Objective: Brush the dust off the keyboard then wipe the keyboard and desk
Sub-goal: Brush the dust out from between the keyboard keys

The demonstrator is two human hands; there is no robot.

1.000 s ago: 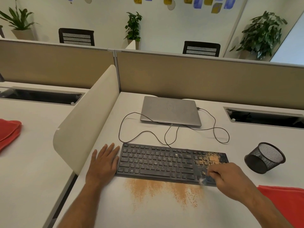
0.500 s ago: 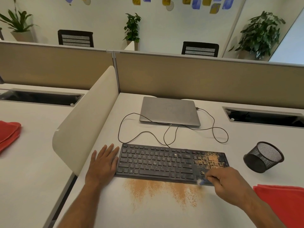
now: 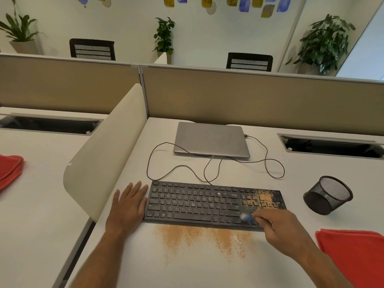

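Presently logged: brushing step, part done. Right hand (image 3: 284, 229) curled round a small blue brush (image 3: 247, 217), pinched near its head; bristle end blurred, on the keyboard's near edge just left of the number pad. Left hand (image 3: 127, 206) flat, fingers spread a little, resting on the desk (image 3: 207, 271) and touching the left end of the keyboard (image 3: 193, 204), bracing it.

Orange dust (image 3: 264, 198): thick on the number pad; main keys largely dark. Swept dust (image 3: 203, 238) fanned on the desk just in front of the keyboard.

Advice for the step, as judgement: short strokes toward the near edge; bristles worked into the gaps between pad keys; light pressure so nothing scatters sideways; brace kept firm. Wiping not yet begun.

Surface: white desktop. Red cloth (image 3: 353, 250) at right front, untouched, near the right wrist. Black mesh cup (image 3: 328, 196) tipped over, right of the keyboard, apart from it. Closed grey laptop (image 3: 211, 140) behind, thin cable (image 3: 270, 161) looping between.

Room: tan partition (image 3: 259, 98), rounded white side divider (image 3: 108, 150), potted plants, two chair backs.
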